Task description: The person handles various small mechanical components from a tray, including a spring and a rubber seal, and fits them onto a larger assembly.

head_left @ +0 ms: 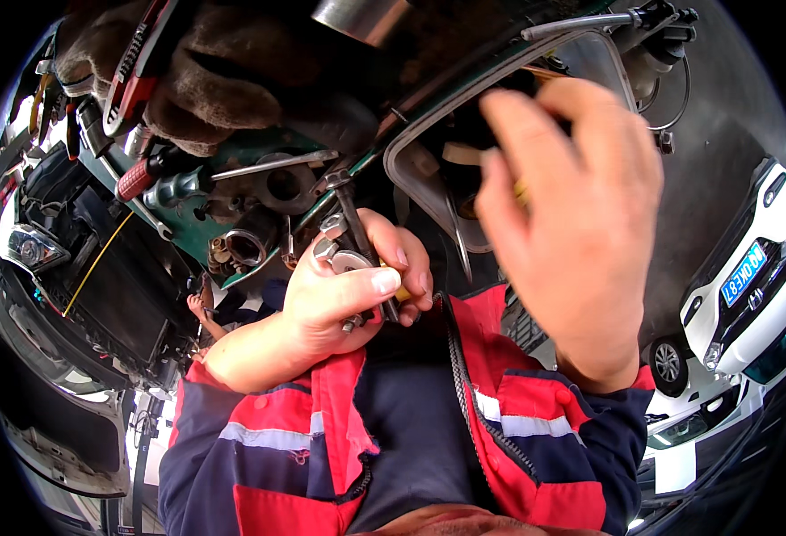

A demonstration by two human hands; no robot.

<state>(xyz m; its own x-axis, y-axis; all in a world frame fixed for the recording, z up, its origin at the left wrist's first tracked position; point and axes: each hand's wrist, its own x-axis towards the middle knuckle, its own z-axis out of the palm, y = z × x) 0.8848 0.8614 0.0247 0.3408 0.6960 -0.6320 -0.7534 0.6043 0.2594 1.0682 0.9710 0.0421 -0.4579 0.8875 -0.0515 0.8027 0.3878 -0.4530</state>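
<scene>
My left hand (339, 286) is closed around several metal bolts (351, 214). One long dark bolt stands up past the fingers, and other hex heads show beside the thumb. My right hand (580, 205) hangs over a pale-rimmed tray (402, 152), fingers curved and apart, slightly blurred. I see nothing held in it. A small yellow thing shows past its thumb, but I cannot tell what it is. The hand hides much of the tray, where loose parts and a thin pointed metal piece (458, 237) lie.
Left of the tray, a green surface (192, 228) bears a red-handled screwdriver (134, 181), a green-handled screwdriver (178, 192), a ring-shaped part (283, 185) and work gloves (218, 80). A wrench (580, 25) lies along the tray's far edge. Cars stand at both sides; another person's arm (201, 308) shows at left.
</scene>
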